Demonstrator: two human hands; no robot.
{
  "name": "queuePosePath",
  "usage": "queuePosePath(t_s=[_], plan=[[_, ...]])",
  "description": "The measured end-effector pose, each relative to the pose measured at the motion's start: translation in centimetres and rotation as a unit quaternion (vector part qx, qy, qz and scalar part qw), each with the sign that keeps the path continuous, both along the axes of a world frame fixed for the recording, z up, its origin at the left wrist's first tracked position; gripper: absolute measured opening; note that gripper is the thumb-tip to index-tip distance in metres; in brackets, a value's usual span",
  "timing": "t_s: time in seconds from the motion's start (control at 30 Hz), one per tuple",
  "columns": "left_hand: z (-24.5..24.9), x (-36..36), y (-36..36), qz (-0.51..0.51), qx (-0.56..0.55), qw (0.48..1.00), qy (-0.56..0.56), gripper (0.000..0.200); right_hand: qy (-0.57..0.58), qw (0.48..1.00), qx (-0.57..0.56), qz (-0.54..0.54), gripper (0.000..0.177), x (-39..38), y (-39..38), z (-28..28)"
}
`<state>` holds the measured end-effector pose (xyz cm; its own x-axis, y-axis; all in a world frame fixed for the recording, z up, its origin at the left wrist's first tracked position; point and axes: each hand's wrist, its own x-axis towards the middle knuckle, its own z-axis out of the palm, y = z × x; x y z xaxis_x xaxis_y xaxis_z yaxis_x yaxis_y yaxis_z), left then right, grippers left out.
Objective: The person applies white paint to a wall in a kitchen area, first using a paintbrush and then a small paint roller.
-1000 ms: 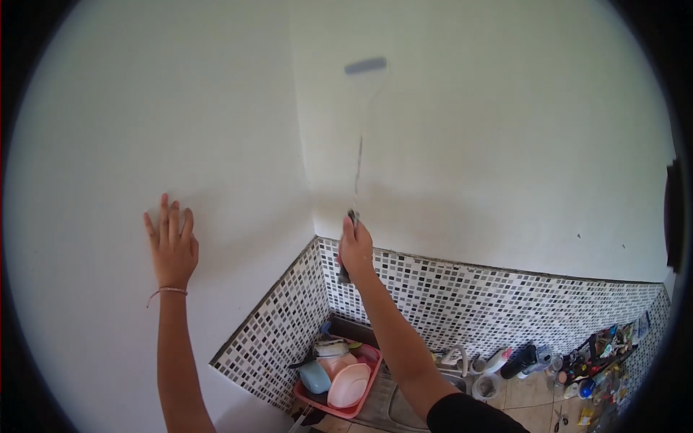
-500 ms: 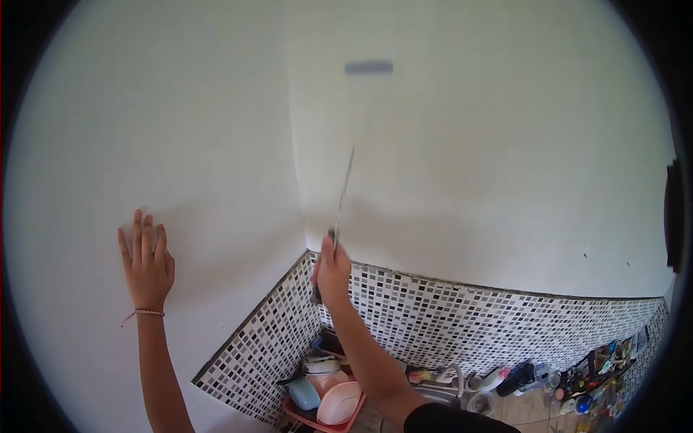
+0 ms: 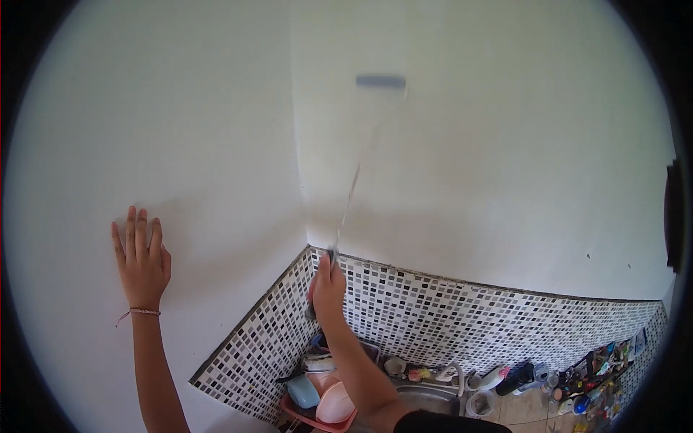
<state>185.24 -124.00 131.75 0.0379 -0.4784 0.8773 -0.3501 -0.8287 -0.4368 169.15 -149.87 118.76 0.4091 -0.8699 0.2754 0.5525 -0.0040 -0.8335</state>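
My right hand grips the handle of a long paint roller. Its grey roller head lies against the white wall high up, just right of the room's corner. My left hand is pressed flat, fingers up and slightly apart, on the white wall left of the corner. A thin bracelet circles that wrist.
A band of black, grey and white mosaic tiles runs below the white wall. Underneath are a pink dish rack with bowls, a steel sink and a counter crowded with bottles. A dark object hangs at the far right.
The roller head has slid down and a little to the right on the wall. My right hand dropped lower onto the tile band. My left hand moved down and left along the wall.
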Motion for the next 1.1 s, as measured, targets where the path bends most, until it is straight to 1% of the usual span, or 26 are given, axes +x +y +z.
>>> queuePosePath(t_s=[0.03,0.1,0.13,0.17,0.2,0.27,0.33,0.43,0.47,0.53,0.6,0.63,0.67,0.7,0.8,0.83,0.87,0.93,1.0,1.07,1.1], plan=[[0.0,0.0,0.0,0.004,-0.003,1.0,0.007,0.042,-0.013,1.0,-0.01,0.006,0.04,0.5,-0.9,3.6],[-0.1,0.3,0.1,-0.002,-0.004,1.0,-0.007,0.043,-0.045,0.996,-0.075,0.011,0.048,1.8,-3.9,9.8],[-0.1,0.4,0.1,-0.004,-0.001,1.0,-0.014,0.043,-0.042,0.995,-0.094,-0.005,0.058,2.4,-5.0,13.3],[-0.1,0.4,0.2,0.001,-0.001,1.0,-0.017,0.042,-0.04,0.992,-0.119,-0.027,0.058,2.5,-5.9,16.7],[-0.1,0.3,0.2,0.006,-0.001,1.0,-0.02,0.041,-0.043,0.993,-0.109,-0.019,0.057,2.9,-7.1,19.9],[0.0,0.3,0.0,0.012,-0.004,1.0,-0.023,0.04,-0.041,0.991,-0.12,-0.05,0.055,3.8,-9.7,25.1],[0.0,0.2,0.0,0.014,-0.003,1.0,-0.019,0.04,-0.013,0.984,-0.142,-0.103,0.052,4.0,-12.0,28.7],[-0.2,0.6,0.0,0.022,0.0,1.0,-0.021,0.04,0.001,0.986,-0.125,-0.109,0.053,2.8,-13.3,30.4],[-0.2,0.6,0.1,0.018,0.001,1.0,-0.018,0.04,0.008,0.987,-0.129,-0.098,0.053,2.5,-13.4,29.6],[-0.1,0.6,0.0,0.005,-0.001,1.0,-0.011,0.042,0.022,0.986,-0.141,-0.081,0.053,2.0,-14.6,25.9],[-0.1,0.7,-0.1,-0.003,-0.003,1.0,-0.018,0.042,0.019,0.988,-0.11,-0.102,0.053,2.2,-13.5,19.9],[-0.2,0.7,0.1,-0.004,-0.002,1.0,-0.022,0.043,0.024,0.99,-0.099,-0.097,0.052,1.6,-12.1,16.5],[-0.3,0.7,0.3,-0.005,0.001,1.0,-0.022,0.043,0.018,0.987,-0.115,-0.114,0.049,1.9,-11.7,12.1],[-0.3,0.8,0.2,-0.007,0.001,1.0,-0.023,0.043,0.033,0.997,-0.056,-0.051,0.044,0.5,-9.8,8.4],[-0.1,0.8,0.2,-0.008,0.0,1.0,-0.02,0.043,0.155,0.985,-0.007,-0.077,0.041,-0.5,-6.4,-5.4],[-0.2,0.7,0.2,-0.006,-0.001,1.0,-0.015,0.043,0.137,0.987,-0.012,-0.086,0.04,-1.1,-5.0,-10.3],[-0.3,0.6,0.2,-0.007,0.0,1.0,-0.012,0.043,0.118,0.988,-0.016,-0.094,0.04,-1.0,-4.4,-13.6],[-0.2,0.6,0.3,-0.007,0.001,1.0,-0.01,0.043,0.119,0.991,0.025,-0.05,0.039,-1.6,-3.5,-13.3],[-0.1,0.5,0.4,-0.009,0.003,1.0,-0.016,0.043,0.111,0.992,0.025,-0.049,0.039,-1.0,-3.5,-12.0],[0.1,0.4,0.1,-0.014,-0.003,1.0,-0.013,0.042,0.089,0.994,-0.022,-0.063,0.042,0.9,-5.7,-5.8],[0.1,0.2,0.1,-0.016,-0.004,1.0,-0.008,0.042,0.078,0.988,-0.074,-0.115,0.044,2.3,-7.5,-3.1]])
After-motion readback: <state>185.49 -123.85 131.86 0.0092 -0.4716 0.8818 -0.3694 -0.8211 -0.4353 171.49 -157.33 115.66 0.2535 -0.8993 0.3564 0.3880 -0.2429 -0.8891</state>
